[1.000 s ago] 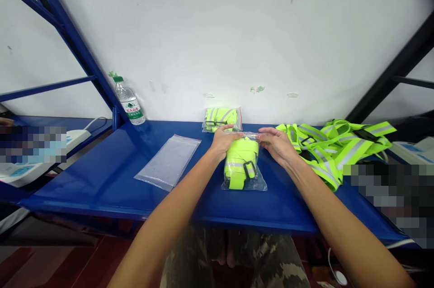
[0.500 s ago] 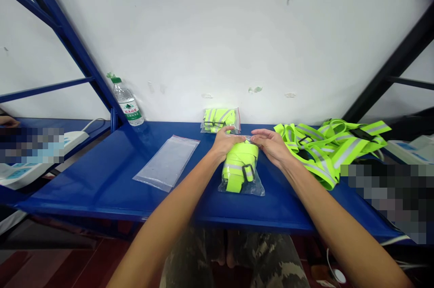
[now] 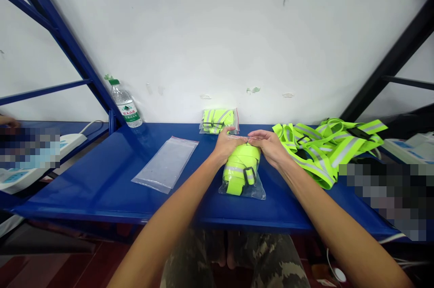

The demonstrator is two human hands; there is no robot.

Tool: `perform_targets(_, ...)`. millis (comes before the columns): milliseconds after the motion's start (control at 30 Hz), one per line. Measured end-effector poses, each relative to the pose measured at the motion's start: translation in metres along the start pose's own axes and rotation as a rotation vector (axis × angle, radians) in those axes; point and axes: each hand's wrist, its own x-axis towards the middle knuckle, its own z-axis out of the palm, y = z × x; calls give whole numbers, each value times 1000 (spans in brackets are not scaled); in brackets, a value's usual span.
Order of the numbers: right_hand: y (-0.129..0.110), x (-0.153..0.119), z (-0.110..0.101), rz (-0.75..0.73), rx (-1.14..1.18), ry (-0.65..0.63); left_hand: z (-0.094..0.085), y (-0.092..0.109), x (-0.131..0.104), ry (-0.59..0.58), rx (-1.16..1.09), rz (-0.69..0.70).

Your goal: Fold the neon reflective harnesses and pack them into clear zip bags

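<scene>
A clear zip-lock bag [image 3: 254, 191] lies in front of me with a folded neon-yellow reflective strap [image 3: 241, 161] inside, its black buckle facing up. My left hand [image 3: 228, 145] pinches the top edge of this bag at its left part. On the same edge, farther right, my right hand [image 3: 266, 143] grips the plastic between thumb and fingers. Both thumbs lie along the bag's mouth; whether the seal is closed I cannot tell. Behind my hands, a second bagged reflective strap [image 3: 219, 120] leans near the wall.
Flat clear bags [image 3: 166, 163] lie to the left on the blue table [image 3: 91, 188]. A heap of loose reflective straps [image 3: 328, 148] spreads on the right. A water bottle [image 3: 127, 105] stands at the back left, and a white power strip [image 3: 73, 143] lies beyond the table's left side.
My right hand has shifted slightly left along the bag's top edge, closer to my left hand. The view has moved a little; the other things stay put.
</scene>
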Motion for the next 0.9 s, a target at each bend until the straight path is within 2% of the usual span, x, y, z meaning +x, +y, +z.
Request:
perform_targets(100, -1, 0, -3, -31, -38, 5, -1, 0, 1, -9, 16, 21)
perform_targets(300, 0, 2, -11, -21, -56, -117, -2, -3, 4, -51, 48, 34)
perform_targets(533, -1, 11, -22, -60, -106, -113, -14, 8, 11, 22, -8, 58)
perform_targets(733, -8, 12, -32, -11, -37, -74, -14, 5, 14, 19, -13, 65)
perform_targets(833, -9, 12, -34, -34, 24, -25, -13, -4, 14, 67, 115, 72)
perform_targets(900, -9, 13, -34, -59, 92, 39, -12, -10, 13, 35, 202, 62)
